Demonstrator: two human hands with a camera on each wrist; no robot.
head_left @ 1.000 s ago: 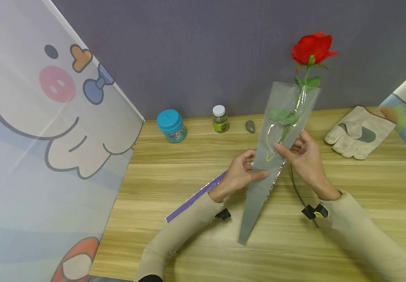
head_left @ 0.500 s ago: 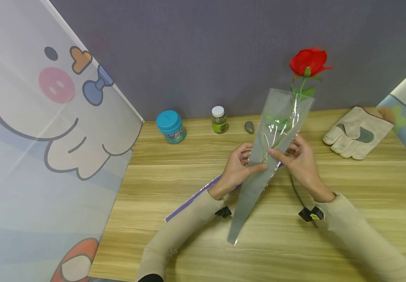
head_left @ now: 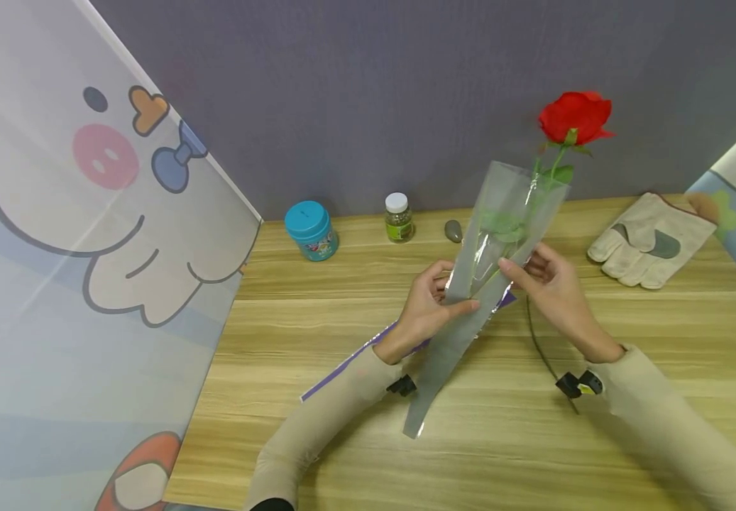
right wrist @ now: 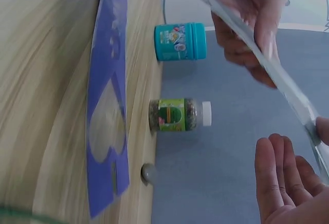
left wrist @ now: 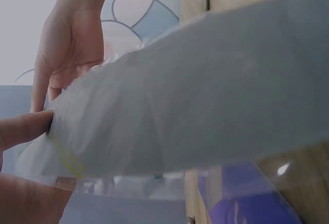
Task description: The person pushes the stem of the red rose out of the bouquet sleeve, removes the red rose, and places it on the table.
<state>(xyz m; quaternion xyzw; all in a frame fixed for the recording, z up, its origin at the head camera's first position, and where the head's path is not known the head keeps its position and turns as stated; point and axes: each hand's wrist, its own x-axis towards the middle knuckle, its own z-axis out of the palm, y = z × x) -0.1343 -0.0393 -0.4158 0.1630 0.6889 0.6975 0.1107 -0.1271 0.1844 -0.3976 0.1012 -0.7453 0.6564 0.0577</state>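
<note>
1. The clear cone sleeve (head_left: 470,298) is held up over the counter (head_left: 342,319) between both hands, tip down near the left sleeve cuff, mouth tilted up to the right. The left hand (head_left: 428,309) is pinching its left edge, thumb on the front; if that pinch is eased, the slick film could slide out and the cone could swing sideways.

2. The purple sheet (head_left: 368,351) is lying flat on the counter under the sleeve. Should the cone tip be lowered, it could be snagged or dragged along.

3. The red rose (head_left: 575,117) is standing in the sleeve, bloom above the mouth, stem and green leaves (head_left: 502,223) seen through the film. The leaves could be caught on the film and bent if the stem is pushed deeper at a slant.

4. The right hand (head_left: 549,287) is gripping the sleeve's right edge, thumb forward. With too tight a squeeze, the film could be creased or the stem kinked; whether the stem itself is being held cannot be told.
</note>
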